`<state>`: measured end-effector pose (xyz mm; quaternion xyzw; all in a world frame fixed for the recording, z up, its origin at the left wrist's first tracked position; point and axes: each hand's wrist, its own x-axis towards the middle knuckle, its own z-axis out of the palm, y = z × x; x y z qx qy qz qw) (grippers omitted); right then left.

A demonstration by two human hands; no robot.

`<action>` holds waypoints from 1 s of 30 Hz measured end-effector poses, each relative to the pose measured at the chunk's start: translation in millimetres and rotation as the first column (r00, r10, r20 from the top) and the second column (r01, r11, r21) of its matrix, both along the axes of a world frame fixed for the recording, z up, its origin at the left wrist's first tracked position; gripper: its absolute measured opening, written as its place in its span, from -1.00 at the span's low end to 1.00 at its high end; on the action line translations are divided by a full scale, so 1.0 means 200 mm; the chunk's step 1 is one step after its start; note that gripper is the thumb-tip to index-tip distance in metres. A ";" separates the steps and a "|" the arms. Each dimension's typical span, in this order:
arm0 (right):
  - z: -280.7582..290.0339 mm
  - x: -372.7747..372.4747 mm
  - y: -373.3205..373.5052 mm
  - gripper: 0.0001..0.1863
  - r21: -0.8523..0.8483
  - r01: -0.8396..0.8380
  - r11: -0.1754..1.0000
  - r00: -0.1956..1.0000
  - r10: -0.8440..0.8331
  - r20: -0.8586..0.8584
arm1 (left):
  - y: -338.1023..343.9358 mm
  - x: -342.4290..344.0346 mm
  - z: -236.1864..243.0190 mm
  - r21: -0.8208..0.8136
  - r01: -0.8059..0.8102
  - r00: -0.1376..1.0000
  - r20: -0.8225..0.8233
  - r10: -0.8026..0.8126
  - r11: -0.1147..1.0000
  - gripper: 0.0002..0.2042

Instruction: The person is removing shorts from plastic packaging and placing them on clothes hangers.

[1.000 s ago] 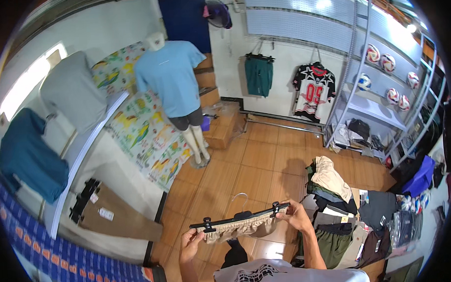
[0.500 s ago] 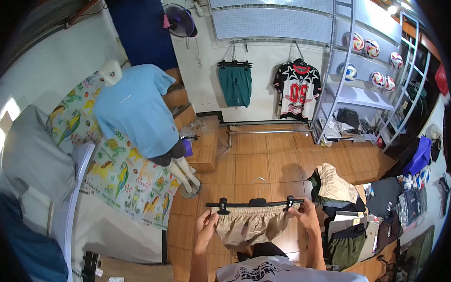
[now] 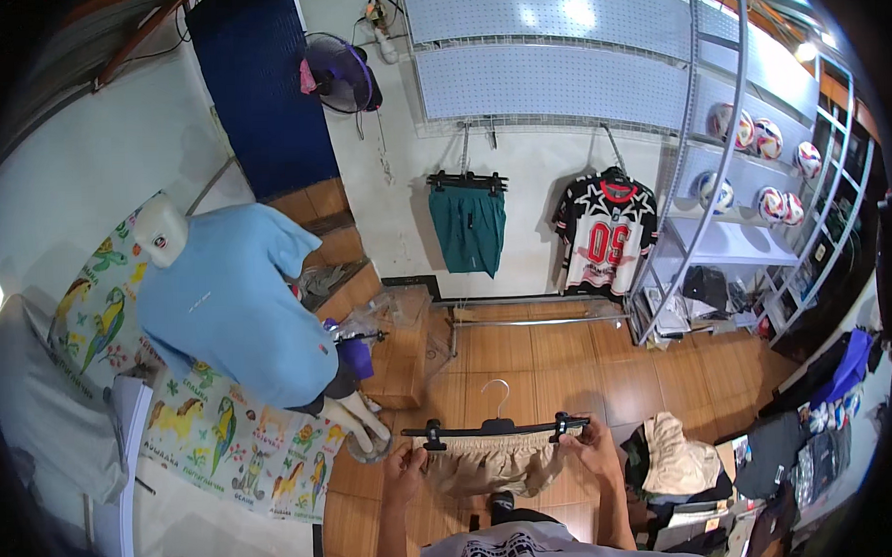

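Currently the black clip hanger (image 3: 496, 430) with beige shorts (image 3: 492, 462) lies crosswise at chest height, long axis left to right, left hand (image 3: 406, 470) and right hand (image 3: 591, 449) each pinching the waistband below one end clip, equally near.

— What carries everything here?
— A wooden plank floor (image 3: 557, 373). On the left lies a mat printed with parrots (image 3: 216, 444), and a mannequin (image 3: 226, 316) stands at its edge.
— And on the right?
— Heaps of folded clothes (image 3: 678, 457) near, and a metal shelf unit (image 3: 730, 239) farther off holding balls (image 3: 755, 135).
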<state>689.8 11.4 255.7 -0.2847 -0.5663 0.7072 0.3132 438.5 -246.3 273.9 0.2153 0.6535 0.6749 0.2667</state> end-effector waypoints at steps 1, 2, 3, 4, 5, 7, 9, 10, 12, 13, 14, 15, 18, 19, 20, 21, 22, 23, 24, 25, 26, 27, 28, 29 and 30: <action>0.00 -0.06 0.08 -0.60 0.001 -0.002 1.000 1.000 0.002 0.005 | 0.06 -0.04 0.01 -0.028 -0.033 0.997 0.066 0.035 0.999 -0.83; -0.01 -0.13 0.17 -0.59 0.031 -0.009 0.999 1.000 0.008 0.026 | 0.11 -0.08 0.00 -0.028 -0.035 0.997 0.072 0.036 0.999 -0.83; -0.01 -0.19 0.24 -0.58 0.060 -0.016 0.998 0.999 0.013 0.048 | 0.16 -0.13 -0.01 -0.010 -0.059 0.995 0.076 0.060 0.998 -0.83; 0.02 -0.26 0.30 -0.56 0.078 -0.025 0.997 0.999 0.022 0.036 | 0.22 -0.19 -0.02 0.014 -0.087 0.993 0.078 0.085 0.996 -0.83; 0.04 -0.32 0.36 -0.56 0.083 -0.028 0.996 0.999 0.025 0.039 | 0.26 -0.25 -0.04 0.019 -0.089 0.993 0.082 0.088 0.996 -0.83; 0.04 -0.44 0.47 -0.56 0.159 -0.052 0.986 0.995 0.038 0.092 | 0.35 -0.35 -0.07 -0.021 -0.125 0.992 0.032 0.126 0.992 -0.81; 0.03 -0.55 0.57 -0.55 0.181 -0.060 0.982 0.992 0.039 0.116 | 0.46 -0.45 -0.07 -0.039 -0.139 0.990 0.015 0.139 0.990 -0.79; 0.02 -0.60 0.62 -0.55 0.202 -0.053 0.978 0.992 0.029 0.122 | 0.52 -0.50 -0.07 -0.057 -0.152 0.988 -0.007 0.151 0.987 -0.78; 0.01 -0.72 0.70 -0.54 0.222 -0.043 0.974 0.992 0.015 0.129 | 0.61 -0.61 -0.09 -0.083 -0.186 0.983 -0.018 0.185 0.979 -0.78; -0.01 -0.77 0.75 -0.53 0.223 -0.049 0.973 0.990 0.019 0.137 | 0.68 -0.66 -0.08 -0.106 -0.220 0.975 -0.031 0.218 0.970 -0.78; -0.03 -0.82 0.80 -0.52 0.225 -0.054 0.973 0.989 0.021 0.145 | 0.74 -0.71 -0.07 -0.105 -0.213 0.977 -0.029 0.211 0.972 -0.78; -0.06 -0.86 0.85 -0.52 0.226 -0.046 0.973 0.989 0.013 0.146 | 0.82 -0.76 -0.06 -0.080 -0.208 0.978 -0.002 0.209 0.975 -0.78; -0.07 -1.04 0.98 -0.49 0.186 0.000 0.983 0.994 -0.021 0.111 | 0.98 -1.01 -0.10 -0.053 -0.153 0.987 0.033 0.155 0.987 -0.80; -0.05 -1.10 1.02 -0.49 0.208 -0.008 0.978 0.991 -0.021 0.136 | 1.02 -1.10 -0.14 -0.055 -0.113 0.992 0.046 0.115 0.992 -0.81; -0.03 -1.17 1.06 -0.49 0.233 -0.017 0.972 0.987 -0.020 0.158 | 1.08 -1.18 -0.16 -0.055 -0.106 0.993 0.044 0.109 0.993 -0.81; -0.02 -1.23 1.10 -0.49 0.232 -0.012 0.973 0.987 -0.026 0.157 | 1.13 -1.26 -0.18 -0.052 -0.100 0.993 0.064 0.103 0.994 -0.82; -0.03 -1.29 1.15 -0.49 0.210 0.012 0.978 0.988 -0.044 0.150 | 1.20 -1.34 -0.17 -0.049 -0.087 0.992 0.083 0.091 0.995 -0.84; -0.04 -1.34 1.20 -0.49 0.186 0.035 0.982 0.988 -0.062 0.143 | 1.26 -1.41 -0.15 -0.051 -0.076 0.993 0.082 0.080 0.996 -0.84; -0.07 -1.41 1.26 -0.49 0.183 0.045 0.982 0.987 -0.072 0.143 | 1.33 -1.49 -0.13 -0.088 -0.048 0.996 0.076 0.055 0.995 -0.84; -0.11 -1.47 1.32 -0.50 0.195 0.077 0.978 0.986 -0.104 0.133 | 1.41 -1.55 -0.09 -0.129 -0.019 0.997 0.073 0.029 0.991 -0.84; -0.13 -1.52 1.37 -0.51 0.205 0.103 0.973 0.983 -0.131 0.126 | 1.49 -1.61 -0.06 -0.136 -0.015 0.997 0.077 0.025 0.991 -0.84; -0.14 -1.57 1.41 -0.51 0.198 0.106 0.975 0.982 -0.133 0.132 | 1.57 -1.65 -0.03 -0.180 -0.078 0.996 0.026 0.084 0.981 -0.83; -0.13 -1.63 1.46 -0.51 0.184 0.120 0.975 0.983 -0.143 0.112 | 1.62 -1.70 -0.01 -0.222 -0.143 0.990 -0.028 0.140 0.965 -0.81; -0.10 -1.70 1.51 -0.52 0.173 0.129 0.976 0.986 -0.145 0.086 | 1.67 -1.78 -0.04 -0.229 -0.147 0.989 -0.030 0.144 0.962 -0.81; -0.07 -1.76 1.53 -0.54 0.151 0.157 0.976 0.983 -0.169 0.070 | 1.73 -1.87 -0.09 -0.171 -0.092 0.995 -0.056 0.084 0.981 -0.81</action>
